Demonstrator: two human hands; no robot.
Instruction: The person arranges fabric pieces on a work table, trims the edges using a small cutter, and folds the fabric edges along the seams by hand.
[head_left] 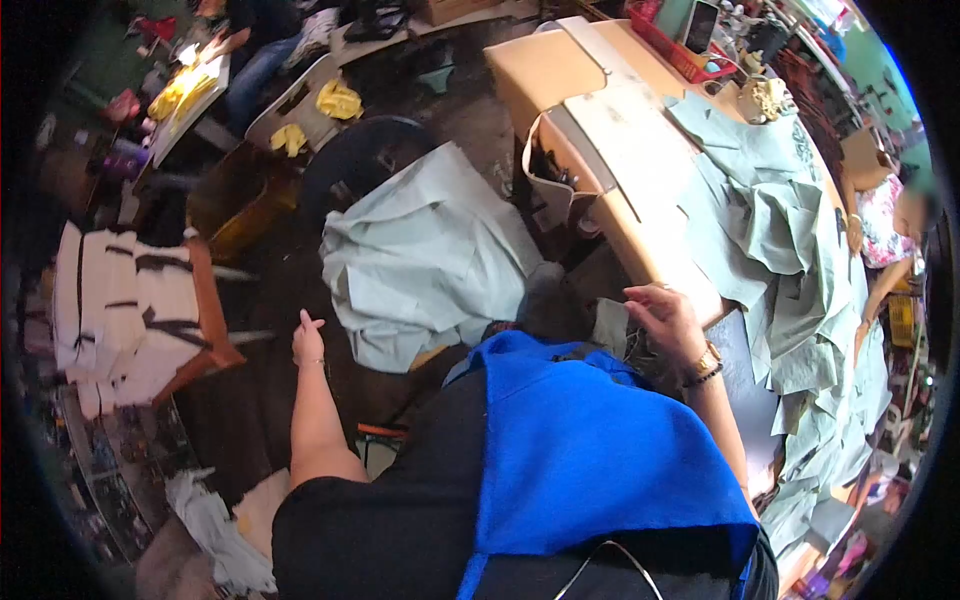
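Observation:
My left hand (308, 338) is held out over the dark floor, left of a heap of pale grey-green cloth (430, 260). Its fingers look partly curled, and whether anything is between them is too small to tell. My right hand (665, 318) is raised by the near edge of the tan table (640, 235), fingers apart and holding nothing visible. A watch and a dark bracelet are on that wrist. More grey-green cloth pieces (780, 220) lie along the table to the right of my right hand. A blue cloth (600, 450) covers part of my dark shirt.
A chair or stand with cream pieces (130, 310) is at left. A red basket (675, 45) and phone (700, 25) sit at the table's far end. One person (890, 220) is at the right edge, another (265, 50) at top left, near yellow cloth (340, 100).

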